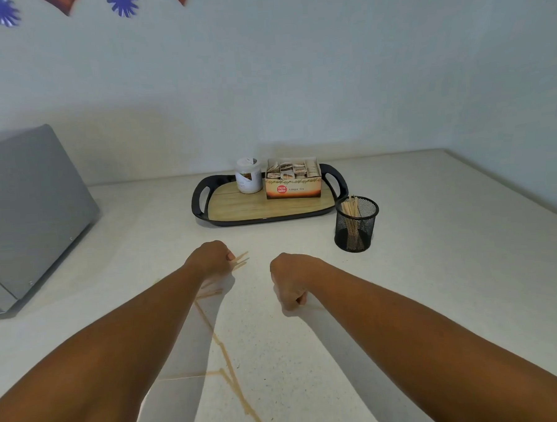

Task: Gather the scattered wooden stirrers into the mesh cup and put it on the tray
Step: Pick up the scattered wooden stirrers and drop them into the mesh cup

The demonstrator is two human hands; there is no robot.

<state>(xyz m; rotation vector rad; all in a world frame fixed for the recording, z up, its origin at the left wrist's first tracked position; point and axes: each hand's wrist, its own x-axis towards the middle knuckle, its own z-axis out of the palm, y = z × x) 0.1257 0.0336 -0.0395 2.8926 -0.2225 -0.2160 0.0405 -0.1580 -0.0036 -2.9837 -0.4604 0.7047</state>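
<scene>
My left hand point(212, 257) is closed around a few wooden stirrers point(241, 260) whose tips stick out to the right of my fist. My right hand point(290, 279) is a fist resting on the counter, fingers curled down; nothing shows in it. Several loose stirrers point(228, 363) lie on the white counter between my forearms, running toward the near edge. The black mesh cup point(356, 223) stands upright on the counter, just off the tray's front right corner, with several stirrers inside. The black tray point(200, 204) with a wood-look floor sits behind my hands.
On the tray stand a white jar point(248, 175) and an open ginger tea box point(293, 183). A grey appliance point(25, 204) fills the left side of the counter. A pale wall rises behind the tray.
</scene>
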